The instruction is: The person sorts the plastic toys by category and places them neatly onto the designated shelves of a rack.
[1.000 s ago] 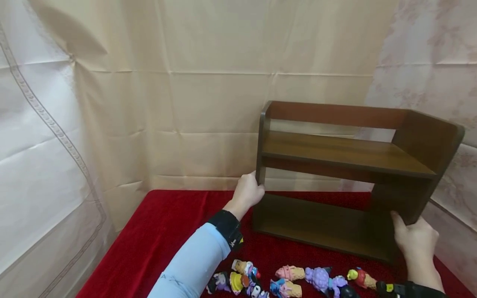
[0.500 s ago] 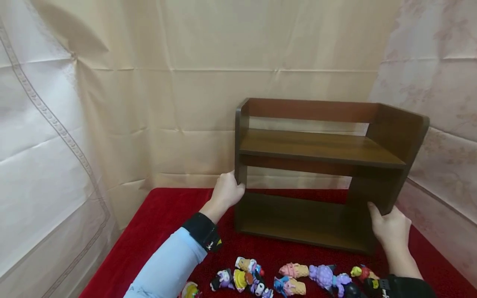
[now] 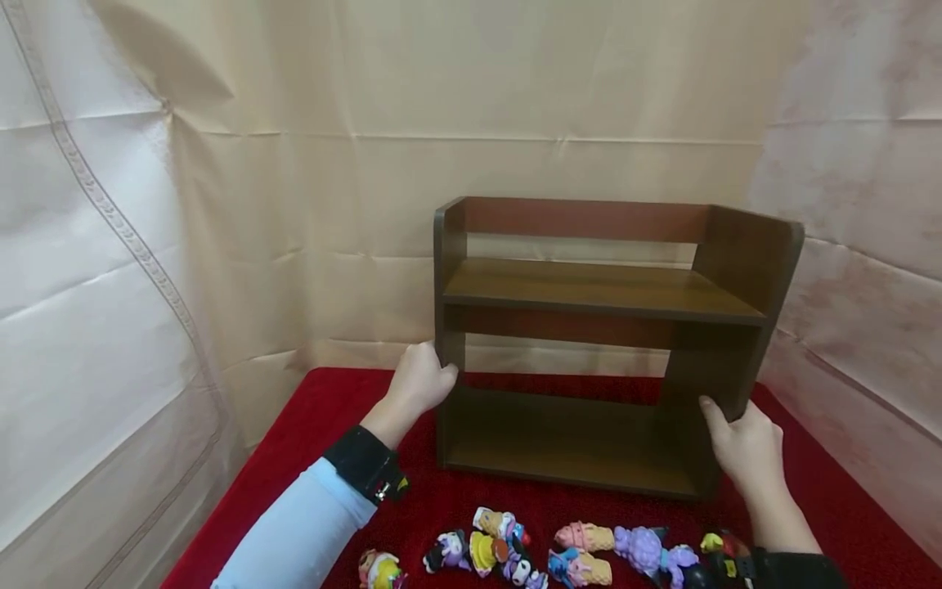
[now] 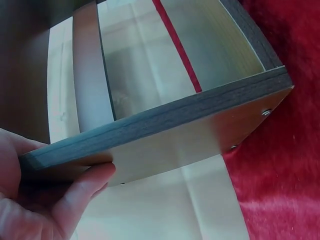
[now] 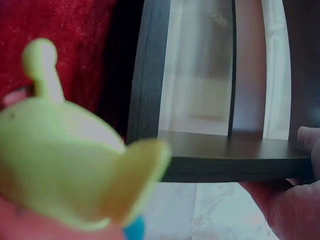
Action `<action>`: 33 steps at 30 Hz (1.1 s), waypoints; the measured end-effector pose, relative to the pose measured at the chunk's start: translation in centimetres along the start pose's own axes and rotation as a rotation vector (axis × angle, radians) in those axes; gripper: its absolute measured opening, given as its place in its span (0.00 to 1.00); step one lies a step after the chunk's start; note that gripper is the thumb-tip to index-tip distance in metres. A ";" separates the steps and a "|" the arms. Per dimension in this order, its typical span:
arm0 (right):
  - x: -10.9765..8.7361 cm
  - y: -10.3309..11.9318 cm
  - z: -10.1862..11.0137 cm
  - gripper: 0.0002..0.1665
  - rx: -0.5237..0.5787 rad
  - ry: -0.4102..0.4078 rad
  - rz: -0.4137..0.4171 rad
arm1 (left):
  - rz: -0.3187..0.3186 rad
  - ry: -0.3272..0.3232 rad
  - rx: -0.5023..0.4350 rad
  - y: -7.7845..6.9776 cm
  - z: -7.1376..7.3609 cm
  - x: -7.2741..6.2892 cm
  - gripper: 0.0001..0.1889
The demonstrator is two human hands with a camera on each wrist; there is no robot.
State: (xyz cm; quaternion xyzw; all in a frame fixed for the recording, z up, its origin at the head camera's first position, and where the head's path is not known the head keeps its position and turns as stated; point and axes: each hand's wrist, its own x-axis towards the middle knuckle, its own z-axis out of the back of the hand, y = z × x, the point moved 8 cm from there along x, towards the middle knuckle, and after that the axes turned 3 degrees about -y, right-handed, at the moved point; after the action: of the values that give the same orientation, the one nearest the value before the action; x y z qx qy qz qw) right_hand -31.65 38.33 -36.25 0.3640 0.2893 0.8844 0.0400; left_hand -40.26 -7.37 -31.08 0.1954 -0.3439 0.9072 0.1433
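Observation:
A dark brown two-tier wooden bookshelf point(image 3: 596, 290) stands on a red cloth, angled a little in the head view. My left hand point(image 3: 415, 380) grips the front edge of its left side panel, about halfway up. In the left wrist view, fingers point(image 4: 90, 187) lie along the panel's outer face. The right side panel point(image 5: 225, 169) is gripped by my right hand point(image 3: 751, 454), its thumb on the inner face. A yellow bird-like toy point(image 5: 65, 160) looms blurred before the right wrist camera, close to that wrist. Both shelf boards carry nothing.
Several small toy figures lie in front of the bookshelf, among them a purple one point(image 3: 643, 552), a pink ice-cream cone point(image 3: 585, 537) and a yellow-hatted one point(image 3: 483, 552). One figure point(image 3: 381, 568) lies apart at left. Beige curtains point(image 3: 353, 204) hang behind the red table cloth point(image 3: 294, 458).
The bookshelf has shifted left across the table with both hands keeping their grip on it. A figure at the lower left has come out from behind my left sleeve.

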 end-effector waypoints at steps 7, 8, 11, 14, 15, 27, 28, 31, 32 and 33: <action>0.4 0.9 -1.3 0.25 0.083 0.157 0.014 | 0.038 -0.023 0.015 1.0 1.1 -0.5 0.09; 0.5 1.0 -1.4 0.25 0.089 0.154 0.022 | 0.041 -0.025 0.019 1.0 1.2 -0.5 0.10; 0.8 1.5 -1.5 0.20 0.087 0.090 0.065 | 0.046 -0.021 0.011 1.2 1.5 -0.7 0.11; 1.1 1.8 -1.6 0.17 0.095 0.037 0.107 | 0.044 -0.020 0.011 1.2 1.8 -0.8 0.11; 1.2 1.9 -1.8 0.17 0.099 0.031 0.121 | 0.052 -0.020 0.007 1.3 1.9 -0.9 0.11; 2.4 3.0 -3.9 0.21 0.165 0.108 0.180 | 0.112 -0.049 0.015 2.8 3.3 -1.8 0.19; 2.3 3.0 -3.9 0.21 0.165 0.113 0.184 | 0.106 -0.050 0.017 2.8 3.3 -1.8 0.18; 2.3 3.0 -3.9 0.22 0.161 0.129 0.196 | 0.098 -0.047 0.017 2.7 3.3 -2.0 0.13; 2.3 3.0 -4.0 0.22 0.160 0.136 0.199 | 0.101 -0.044 0.015 2.8 3.3 -2.1 0.11; 2.3 3.0 -4.0 0.22 0.159 0.145 0.203 | 0.106 -0.041 0.014 2.8 3.3 -2.2 0.09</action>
State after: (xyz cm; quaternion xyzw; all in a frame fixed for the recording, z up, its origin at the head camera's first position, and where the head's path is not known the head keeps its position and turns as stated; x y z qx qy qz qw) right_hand -35.56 34.53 -35.50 0.3287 0.3223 0.8821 -0.0998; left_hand -38.56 -11.88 -31.39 0.1966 -0.3503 0.9117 0.0867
